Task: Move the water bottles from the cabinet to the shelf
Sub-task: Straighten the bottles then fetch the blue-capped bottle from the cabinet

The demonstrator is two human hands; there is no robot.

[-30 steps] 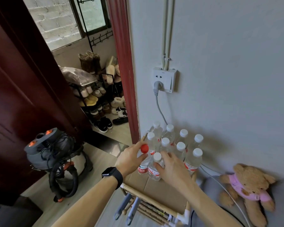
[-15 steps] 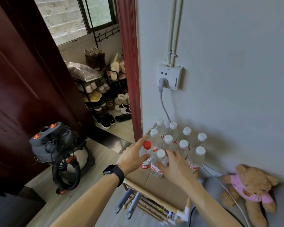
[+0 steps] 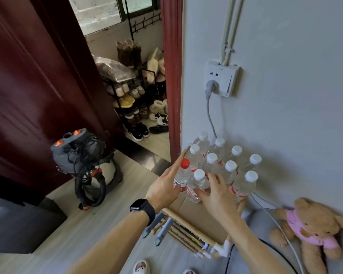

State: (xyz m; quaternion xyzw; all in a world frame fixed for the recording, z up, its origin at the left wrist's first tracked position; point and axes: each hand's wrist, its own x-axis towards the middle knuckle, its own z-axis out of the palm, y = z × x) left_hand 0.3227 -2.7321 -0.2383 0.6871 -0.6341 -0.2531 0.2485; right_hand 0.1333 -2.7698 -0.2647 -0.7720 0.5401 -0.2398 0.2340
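Several clear water bottles (image 3: 234, 165) with white caps stand packed together on the cardboard top of a small bamboo shelf (image 3: 196, 214) against the wall. A red-capped bottle (image 3: 182, 175) stands at the group's front left. My left hand (image 3: 164, 186) lies flat against its left side, fingers straight and the index finger pointing up. My right hand (image 3: 216, 192) holds the front white-capped bottle (image 3: 196, 184), thumb across its front and fingers at its right side. That bottle stands on the shelf top.
A grey vacuum cleaner (image 3: 83, 161) stands on the floor to the left, before a dark red door. A teddy bear (image 3: 309, 230) sits at the right. A wall socket (image 3: 222, 80) feeds a cable down behind the bottles. A shoe rack (image 3: 131, 99) fills the doorway.
My left hand has let go of the red-capped bottle and straightened its fingers beside it. The front white-capped bottle has come to stand upright under my right hand.
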